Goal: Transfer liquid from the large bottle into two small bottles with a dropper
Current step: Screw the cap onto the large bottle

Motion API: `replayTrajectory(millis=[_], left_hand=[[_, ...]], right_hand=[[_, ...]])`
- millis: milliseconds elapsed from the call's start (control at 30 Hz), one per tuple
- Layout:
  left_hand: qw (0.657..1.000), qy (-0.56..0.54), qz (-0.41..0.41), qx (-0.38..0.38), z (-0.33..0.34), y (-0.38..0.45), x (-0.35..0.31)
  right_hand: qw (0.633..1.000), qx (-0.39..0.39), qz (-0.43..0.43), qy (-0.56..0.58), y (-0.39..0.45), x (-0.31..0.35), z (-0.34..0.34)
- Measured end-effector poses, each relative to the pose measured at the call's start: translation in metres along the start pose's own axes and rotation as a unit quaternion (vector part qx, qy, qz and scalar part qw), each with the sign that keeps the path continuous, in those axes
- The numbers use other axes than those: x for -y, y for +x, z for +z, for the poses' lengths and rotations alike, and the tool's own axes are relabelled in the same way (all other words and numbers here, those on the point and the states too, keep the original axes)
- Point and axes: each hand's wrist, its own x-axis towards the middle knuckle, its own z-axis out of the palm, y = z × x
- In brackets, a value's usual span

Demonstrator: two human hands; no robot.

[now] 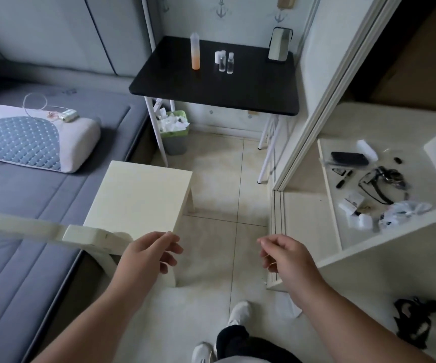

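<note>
A tall translucent large bottle (195, 51) with orange liquid in its lower part stands upright on the black table (211, 87) far ahead. To its right stand two small clear bottles (226, 63) side by side, with a small white object (219, 56) behind them. I cannot make out a dropper. My left hand (151, 254) and my right hand (285, 255) hover low in the foreground, far from the table, fingers loosely curled and holding nothing.
A cream stool (138, 200) stands between me and the black table, beside a grey bed (28, 184) with a pillow (33, 138). A phone (279, 44) leans at the table's back right. A green bin (175, 133) sits under it. A cluttered white shelf (368, 184) is on the right.
</note>
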Motion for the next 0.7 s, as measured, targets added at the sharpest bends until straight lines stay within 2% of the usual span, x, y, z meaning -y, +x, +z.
replayTrajectory(millis=[333, 700], left_hand=[[0.999, -0.032, 0.001, -0.031, 0.025, 0.088, -0.058], [0.999, -0.019, -0.017, -0.029, 0.032, 0.201, -0.108]], right_hand=[[1.0, 0.026, -0.006, 0.009, 0.109, 0.054, 0.018], [0.999, 0.001, 0.002, 0.038, 0.219, 0.11, 0.039]])
